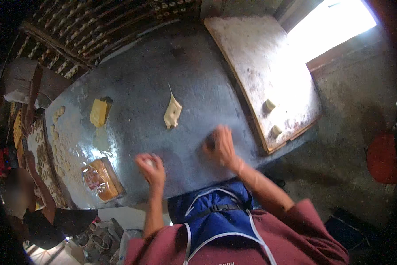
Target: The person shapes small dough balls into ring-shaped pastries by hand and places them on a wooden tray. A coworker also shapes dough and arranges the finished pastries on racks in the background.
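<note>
Bagged loaf [102,179] lower left; yellow block [98,112] above it, well apart. Slatted rack [57,44] top left, loaded with small pale pieces. Co-worker [46,225] in dark top, far left. Bright opening [335,26] upper right. Red object [383,157] far right, kind unclear.

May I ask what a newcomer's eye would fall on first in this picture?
Probably the glaring white light at the upper right, beside a pale board bearing two pale pieces near its lower end. Next, perhaps, the dough-like piece with a thin tail, on the dark table beyond the left hand, which curls around a whitish lump. The shiny wrapped loaf left of that hand may follow.
</note>
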Motion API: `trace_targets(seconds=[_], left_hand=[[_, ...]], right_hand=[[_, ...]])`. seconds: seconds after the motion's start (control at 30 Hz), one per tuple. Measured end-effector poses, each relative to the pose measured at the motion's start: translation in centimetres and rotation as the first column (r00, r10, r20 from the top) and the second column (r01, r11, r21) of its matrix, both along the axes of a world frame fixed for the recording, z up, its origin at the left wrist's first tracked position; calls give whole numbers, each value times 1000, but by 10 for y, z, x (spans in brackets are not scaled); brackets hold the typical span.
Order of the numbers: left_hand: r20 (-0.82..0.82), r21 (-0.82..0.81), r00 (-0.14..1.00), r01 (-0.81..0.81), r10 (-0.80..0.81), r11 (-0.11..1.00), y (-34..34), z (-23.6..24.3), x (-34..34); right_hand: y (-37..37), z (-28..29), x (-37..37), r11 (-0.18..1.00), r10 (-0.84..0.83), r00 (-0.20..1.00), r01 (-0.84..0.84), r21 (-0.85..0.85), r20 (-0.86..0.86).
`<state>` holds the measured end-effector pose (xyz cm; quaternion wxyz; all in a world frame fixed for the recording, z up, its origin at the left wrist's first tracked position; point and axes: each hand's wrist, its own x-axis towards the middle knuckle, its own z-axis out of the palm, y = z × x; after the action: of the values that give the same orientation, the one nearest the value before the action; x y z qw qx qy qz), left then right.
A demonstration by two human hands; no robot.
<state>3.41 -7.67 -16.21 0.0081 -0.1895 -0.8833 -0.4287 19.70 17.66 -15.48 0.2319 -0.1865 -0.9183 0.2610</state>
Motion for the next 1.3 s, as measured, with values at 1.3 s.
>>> trace_targets(seconds=[1.3], left_hand=[[-373,267,374,920,-849,288,352,180,94]], right_hand=[[125,214,172,880,-474,847,462,-108,-240]])
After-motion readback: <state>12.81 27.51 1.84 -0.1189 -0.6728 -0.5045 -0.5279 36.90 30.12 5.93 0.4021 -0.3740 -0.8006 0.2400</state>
